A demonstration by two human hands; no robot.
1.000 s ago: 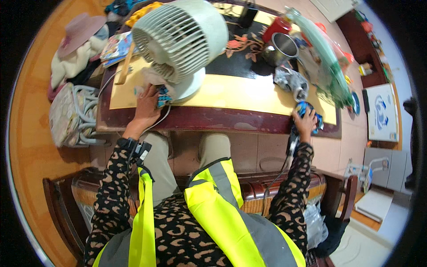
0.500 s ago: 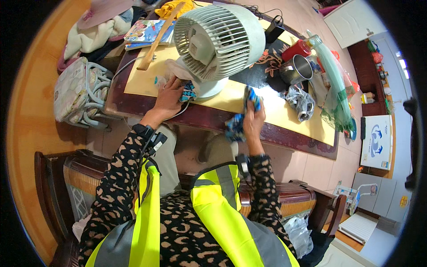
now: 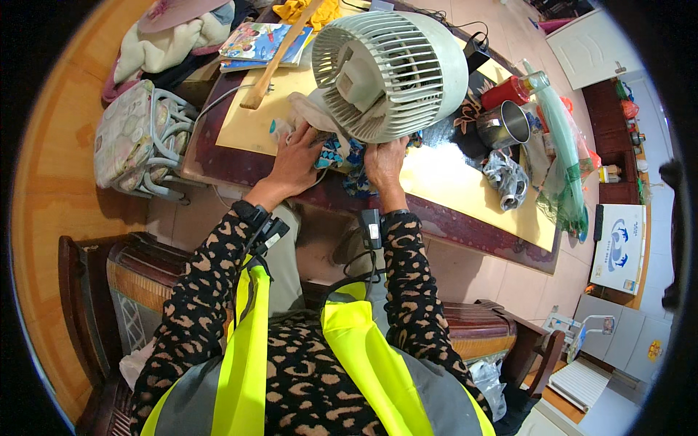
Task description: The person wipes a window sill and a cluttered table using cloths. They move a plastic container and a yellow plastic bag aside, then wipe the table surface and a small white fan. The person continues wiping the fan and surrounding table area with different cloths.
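A pale grey-green desk fan stands on the table, its slatted head tilted over my hands. My left hand is by the fan's base, fingers bent over a bunched blue patterned cloth and touching a whitish crumpled cloth. My right hand is under the front of the fan head, closed on another blue patterned cloth, which hangs at the table edge between my hands. The fan head hides my right fingertips and most of the base.
Books and a wooden stick lie at the far left of the table. To the right are a metal cup, a red bottle, a crumpled grey plastic bag and green netting. A cushioned chair stands left.
My right hand has moved left with its cloth, from the open tabletop to under the fan head. My left hand stays by the base. The whole view has shifted slightly.
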